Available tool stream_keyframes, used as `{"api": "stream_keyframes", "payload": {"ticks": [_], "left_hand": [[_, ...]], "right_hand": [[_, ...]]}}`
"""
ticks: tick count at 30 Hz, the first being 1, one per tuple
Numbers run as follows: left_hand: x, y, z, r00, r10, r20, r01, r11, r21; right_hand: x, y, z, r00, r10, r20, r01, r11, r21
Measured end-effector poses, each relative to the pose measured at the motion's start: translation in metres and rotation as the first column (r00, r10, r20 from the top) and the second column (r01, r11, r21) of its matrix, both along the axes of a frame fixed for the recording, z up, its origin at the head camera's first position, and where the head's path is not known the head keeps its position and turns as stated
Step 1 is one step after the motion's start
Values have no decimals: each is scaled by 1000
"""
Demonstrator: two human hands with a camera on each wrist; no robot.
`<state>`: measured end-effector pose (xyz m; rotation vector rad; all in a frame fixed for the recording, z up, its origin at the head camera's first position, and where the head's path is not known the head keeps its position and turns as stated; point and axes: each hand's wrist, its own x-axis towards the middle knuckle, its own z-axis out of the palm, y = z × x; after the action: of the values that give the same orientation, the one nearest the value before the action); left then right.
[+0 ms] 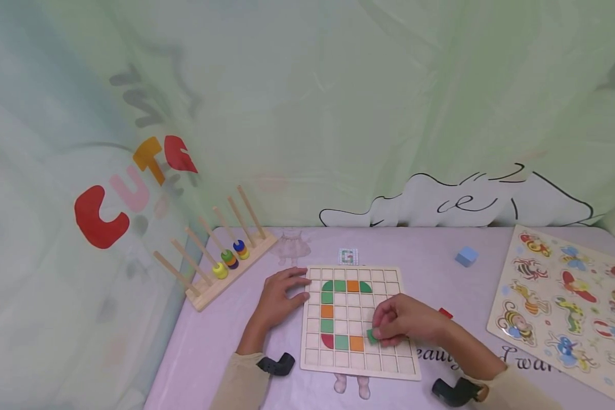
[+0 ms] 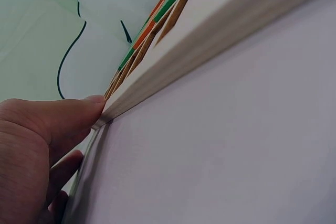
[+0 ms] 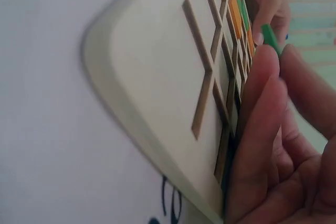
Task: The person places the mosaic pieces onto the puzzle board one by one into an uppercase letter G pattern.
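Note:
A wooden grid board [image 1: 359,364] lies on the table with green, orange and red tiles set in a C-shaped path. My left hand [image 1: 285,293] rests at the board's upper left edge, fingers loosely extended. In the left wrist view, the thumb [image 2: 79,113] touches that edge. Over the lower right of the grid, my right hand [image 1: 402,320] pinches a small green tile [image 1: 372,337] between thumb and fingertips. The right wrist view shows this green tile [image 3: 271,38] raised above the grid and tilted, partly hidden by the fingers.
A small pattern card [image 1: 348,256] lies behind the board. To the left stands a wooden peg rack [image 1: 230,267] with coloured beads. On the right are a blue block [image 1: 467,256], a red piece [image 1: 445,313] beside the right forearm, and an insect picture puzzle [image 1: 553,302].

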<state>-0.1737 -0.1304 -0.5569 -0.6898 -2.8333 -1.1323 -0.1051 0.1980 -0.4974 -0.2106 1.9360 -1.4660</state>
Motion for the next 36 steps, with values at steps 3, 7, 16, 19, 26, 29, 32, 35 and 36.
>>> {"api": "stream_keyframes", "payload": {"ticks": [3, 7, 16, 19, 26, 29, 32, 35, 36], "left_hand": [[1, 1, 1, 1000, -2, -12, 2, 1000, 12], [0, 1, 1, 1000, -5, -20, 5, 1000, 18], [0, 0, 0, 1000, -6, -26, 6, 1000, 9], [0, 0, 0, 1000, -7, -26, 7, 1000, 13], [1, 1, 1, 1000, -3, -31, 4, 1000, 17], [1, 0, 0, 999, 2, -33, -2, 1000, 4], [0, 0, -1, 999, 1, -39, -1, 1000, -4], [0, 0, -1, 999, -1, -38, 1, 1000, 0], [0, 0, -1, 999, -2, -37, 2, 1000, 4]], "right_hand": [[3, -3, 0, 999, -22, -25, 23, 999, 45], [4, -7, 0, 996, -35, -80, 44, 992, 122], [7, -16, -2, 988, -59, -140, 99, 949, 300], [7, -18, -2, 988, -59, -145, 103, 943, 318], [7, -21, 1, 988, -57, -143, 103, 935, 340], [7, -21, 0, 989, -59, -135, 103, 932, 347], [7, -22, 0, 990, -61, -130, 103, 931, 349], [7, -22, -1, 990, -64, -130, 106, 930, 353], [6, -22, -1, 989, -64, -131, 107, 928, 357]]}}
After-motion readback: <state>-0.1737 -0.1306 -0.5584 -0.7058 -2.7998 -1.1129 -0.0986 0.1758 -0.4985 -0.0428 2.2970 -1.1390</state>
